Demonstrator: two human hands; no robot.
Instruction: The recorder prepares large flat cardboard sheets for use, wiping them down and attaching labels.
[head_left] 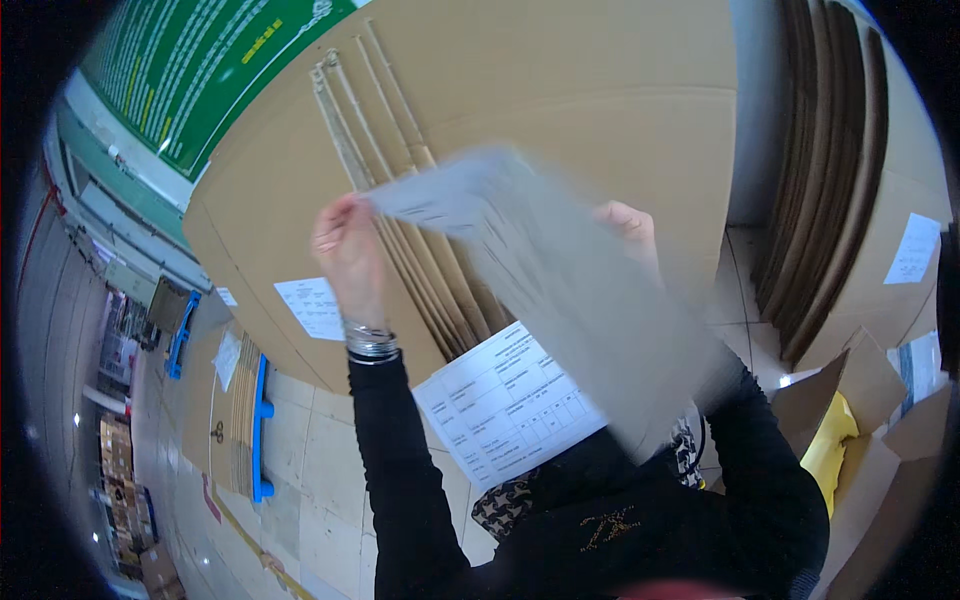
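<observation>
A blurred sheet of paper, pale with dark print at its left end, spreads in front of my chest. Its larger, grey-beige part slants down to the right. My left hand, with silvery bangles at the wrist, is closed in a pinch on the sheet's left corner. Beyond the sheet's upper edge, my right hand shows curled fingers at that edge; the sheet covers its wrist. Below, a white printed form lies partly under the sheet, close to my lap. What supports the form is hidden.
Large brown cardboard sheets stand ahead, with folded cardboard edges and a white label. More stacked cardboard leans at right. An open carton holds something yellow. At left, a cardboard stack adjoins a blue pallet.
</observation>
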